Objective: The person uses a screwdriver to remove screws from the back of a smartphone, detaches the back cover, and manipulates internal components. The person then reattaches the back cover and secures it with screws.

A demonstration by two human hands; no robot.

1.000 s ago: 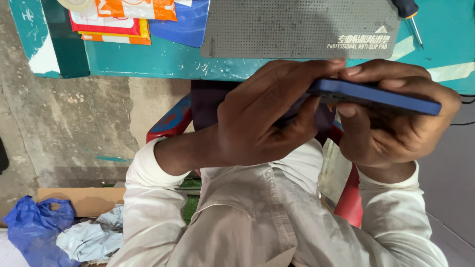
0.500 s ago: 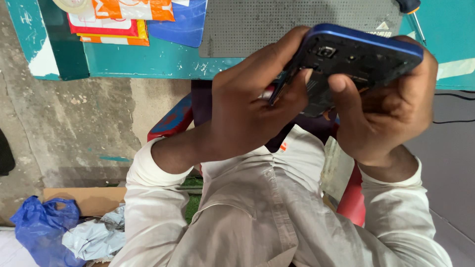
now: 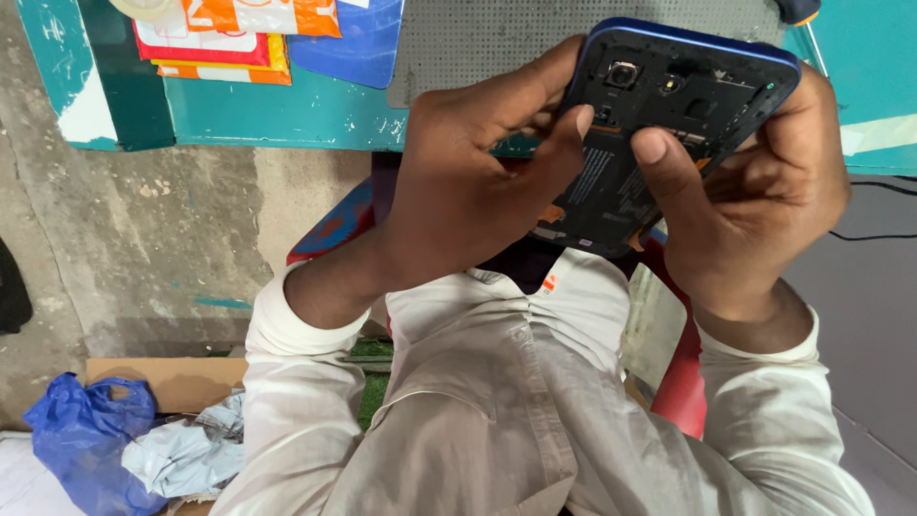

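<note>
Right now both hands are gripping an opened blue phone [image 3: 669, 115], its bare dark insides facing the camera, up at one o'clock over the teal table [image 3: 287, 110] edge. Left hand [image 3: 468, 182] is curling tight around the phone's left side, thumb pressing onto the inner board. Right hand [image 3: 755, 201] is cupping the right edge, thumb lying across the internals. At eleven o'clock coloured packets [image 3: 220, 38] are lying; a grey dotted mat [image 3: 478, 43] is sitting behind the phone.
</note>
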